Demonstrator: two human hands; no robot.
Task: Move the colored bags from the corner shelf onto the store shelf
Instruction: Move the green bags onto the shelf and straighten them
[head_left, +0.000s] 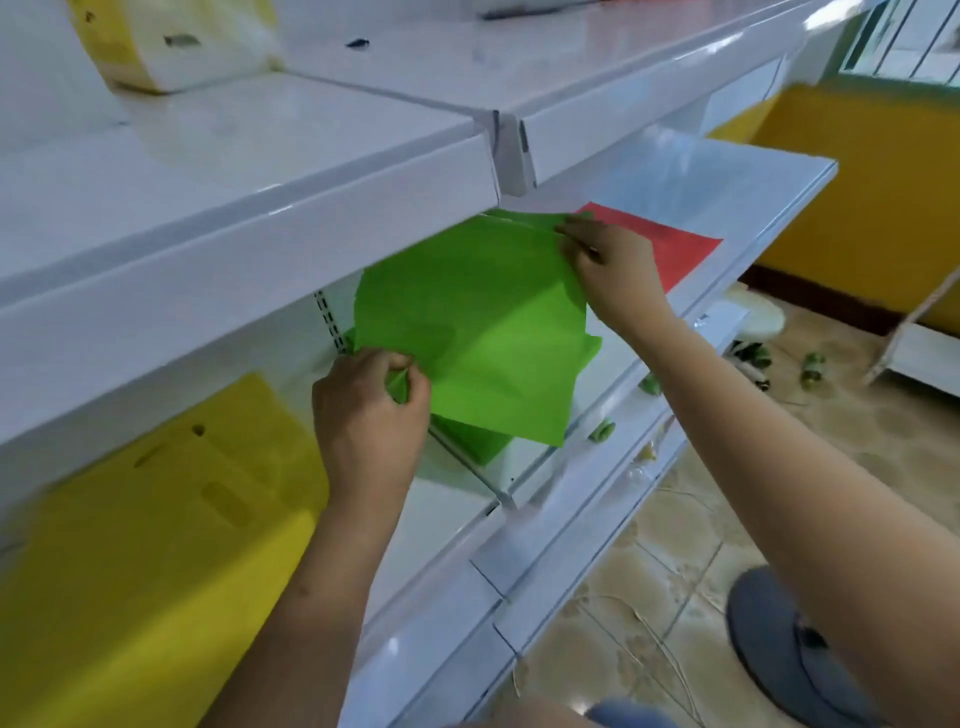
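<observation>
Overhead, head view only. Both hands are on one green bag (483, 332), held flat and tilted in the gap beneath the upper white shelf (249, 228).

Left hand (369, 410): fingers curled, pinching the bag's lower left corner, fabric bunched between thumb and fingers. Right hand (608, 265): fingers closed in a pinch on the upper right corner, near the shelf's underside. Neither hand holds anything else.

Bag position: stretched between the two hands on a diagonal, running from lower left (near) to upper right (farther in). Lower edge hangs over the front lip of the middle shelf (691, 182); more green material (467, 441) shows beneath it, whether another bag or a fold of the same one, cannot tell.

Red bag (670, 244) lies flat on the middle shelf just beyond the right hand, partly hidden by it. Yellow bag (156, 519) lies flat on the same tier, left bay, well apart from the green one.

Judgement: green bag is mid-placement. Which bay is the corner one, cannot tell. Left hand is nearer the body; right hand leads deeper in. The coming move turns on that diagonal: level it out, or the low corner folds under.

Floor (649, 571): tiles, small green scraps, grey round stool seat (779, 639).
</observation>
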